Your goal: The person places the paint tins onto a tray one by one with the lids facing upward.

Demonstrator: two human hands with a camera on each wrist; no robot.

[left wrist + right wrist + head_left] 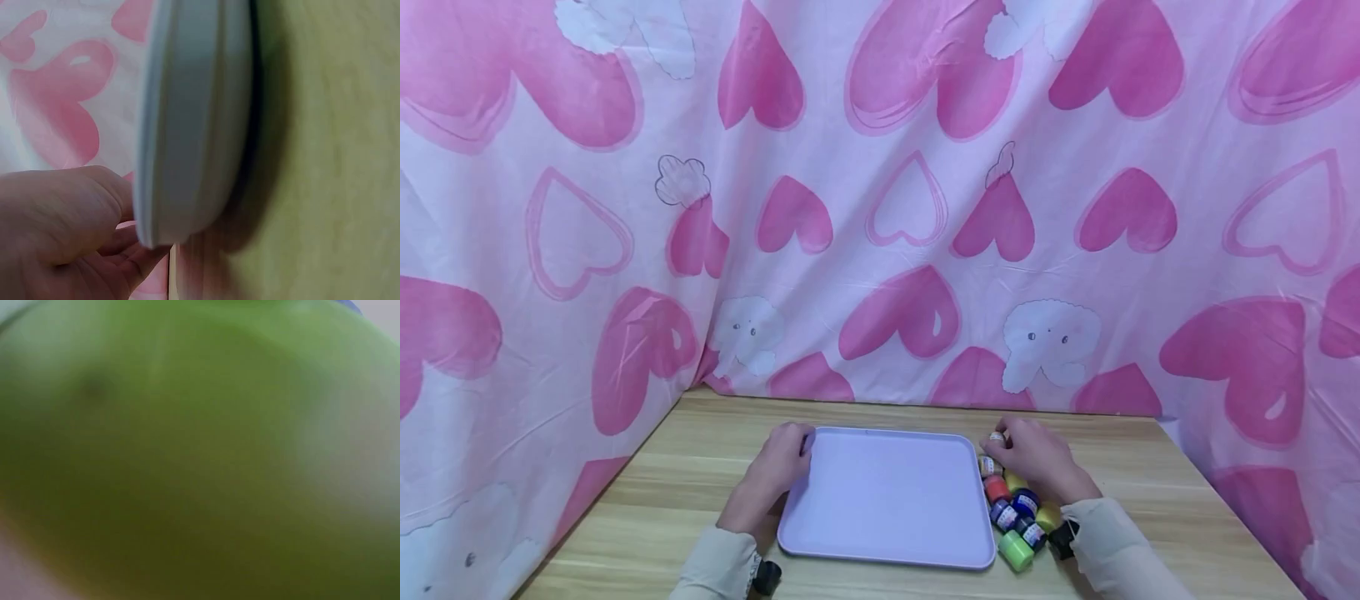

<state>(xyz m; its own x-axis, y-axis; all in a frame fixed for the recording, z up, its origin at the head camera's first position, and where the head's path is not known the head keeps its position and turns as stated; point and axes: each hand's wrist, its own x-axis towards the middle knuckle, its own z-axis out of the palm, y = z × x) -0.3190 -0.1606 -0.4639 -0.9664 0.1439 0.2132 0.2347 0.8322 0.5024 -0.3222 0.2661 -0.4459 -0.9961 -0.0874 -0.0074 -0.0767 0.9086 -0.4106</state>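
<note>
A lilac rectangular tray (887, 500) lies on the wooden table. My left hand (782, 458) grips its far left corner; in the left wrist view, the thumb and fingers of that hand (69, 219) meet at the rim of the tray (194, 125), seen edge-on. Just right of the tray, several small paint jars are bunched together, among them a red jar (996, 488), a dark blue jar (1025, 502) and a light green jar (1017, 552). At the far end of this bunch my right hand (1037, 454) pinches a small white-labelled jar (997, 437). A blurred green jar (187, 425) fills the right wrist view.
The wooden table (647, 517) ends at the back against a pink curtain (865, 333) printed with hearts, which also hangs along the left and right sides. A yellow jar (1048, 517) stands close to the right wrist's black camera (1063, 540).
</note>
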